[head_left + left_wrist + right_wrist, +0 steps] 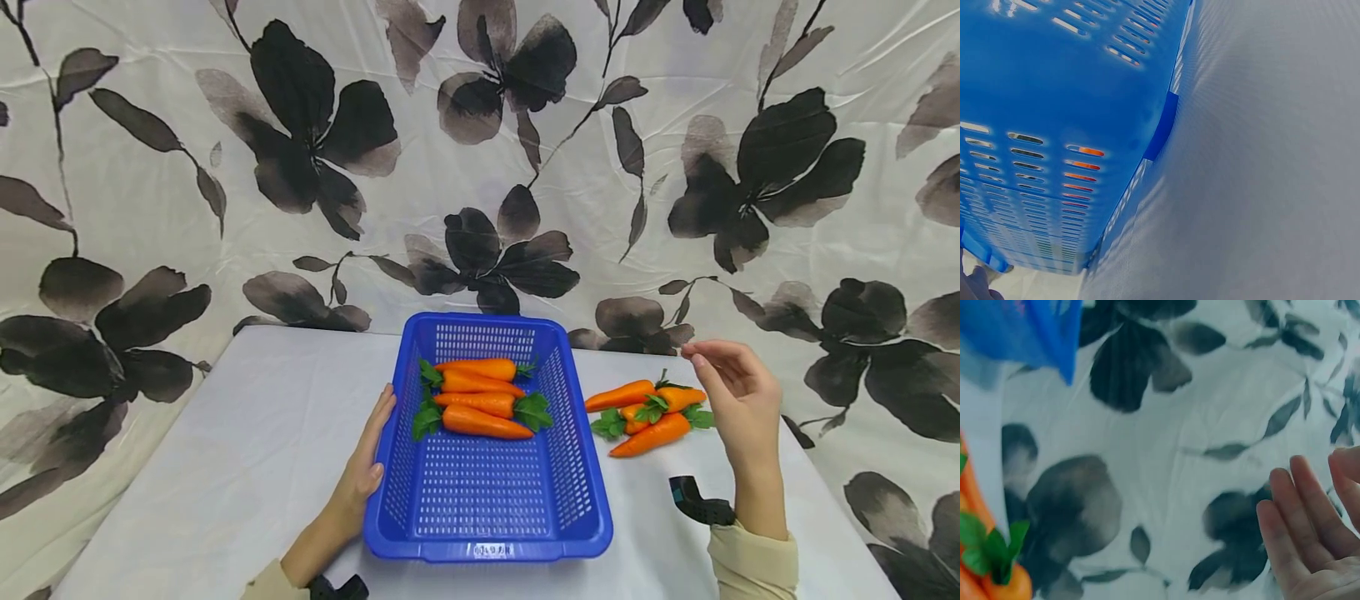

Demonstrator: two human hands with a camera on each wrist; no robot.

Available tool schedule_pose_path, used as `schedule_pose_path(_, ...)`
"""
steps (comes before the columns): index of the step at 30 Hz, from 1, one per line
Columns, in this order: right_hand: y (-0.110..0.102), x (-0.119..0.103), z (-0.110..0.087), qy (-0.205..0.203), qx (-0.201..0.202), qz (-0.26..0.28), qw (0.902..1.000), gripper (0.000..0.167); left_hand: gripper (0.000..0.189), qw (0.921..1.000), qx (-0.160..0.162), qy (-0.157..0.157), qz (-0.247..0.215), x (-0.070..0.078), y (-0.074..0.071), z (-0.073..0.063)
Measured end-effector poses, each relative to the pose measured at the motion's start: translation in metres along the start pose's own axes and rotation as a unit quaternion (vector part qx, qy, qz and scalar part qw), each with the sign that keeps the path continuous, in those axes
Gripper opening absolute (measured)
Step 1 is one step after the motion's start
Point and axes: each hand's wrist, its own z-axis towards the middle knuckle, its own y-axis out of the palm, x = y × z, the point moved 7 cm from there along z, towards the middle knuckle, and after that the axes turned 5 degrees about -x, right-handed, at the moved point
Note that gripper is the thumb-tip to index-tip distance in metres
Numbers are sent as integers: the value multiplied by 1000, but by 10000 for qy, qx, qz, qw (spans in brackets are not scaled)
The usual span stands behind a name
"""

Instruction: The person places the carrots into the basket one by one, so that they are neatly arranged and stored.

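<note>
A wide stretch of white desk [217,467] lies left of the blue basket [491,496], with a narrower strip on the near side; to the right, the loose carrots [651,438] take up the space just beside the basket's wall, near the desk's back edge. The basket's far rim reaches past that edge in the head view, against the flowered cloth [480,167] behind. The left hand [362,473] rests along the basket's left wall, its grip flat, fingers straight and touching the side. The right hand [742,398] is raised just right of the loose carrots, its grip relaxed and unfilled, fingers loosely bent. The right wrist view cuts off those carrots at its left border; in the left wrist view only orange slivers show through the slots. Print on the near-rim label [492,550] is too small to read. Four carrots [480,405] lie crosswise in the basket's far half; outside, four can be made out, though they overlap and leaves partly cover them. Two black wrist mounts [705,505] show, the left one cut off below.
</note>
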Motion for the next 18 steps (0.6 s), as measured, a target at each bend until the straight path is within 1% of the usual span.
schedule_pose_path(1,-4,5,-1,35,59,88,9999,20,70,10000,7,10,7,0,0,0)
schedule_pose_path(6,-21,32,-9,189,299,113,9993,18,71,10000,5,-7,5,2,-1,1)
schedule_pose_path(10,-26,62,-18,584,393,155,9974,18,70,10000,1,1,32,1,0,1)
schedule_pose_path(13,-25,86,-24,1012,310,-23,9944,20,70,10000,15,19,65,2,0,0)
schedule_pose_path(16,-24,109,-30,1369,102,-521,9892,23,70,10000,29,16,83,2,0,0)
schedule_pose_path(18,-23,122,-34,1577,-64,-749,9846,24,70,9999,29,26,92,2,0,0)
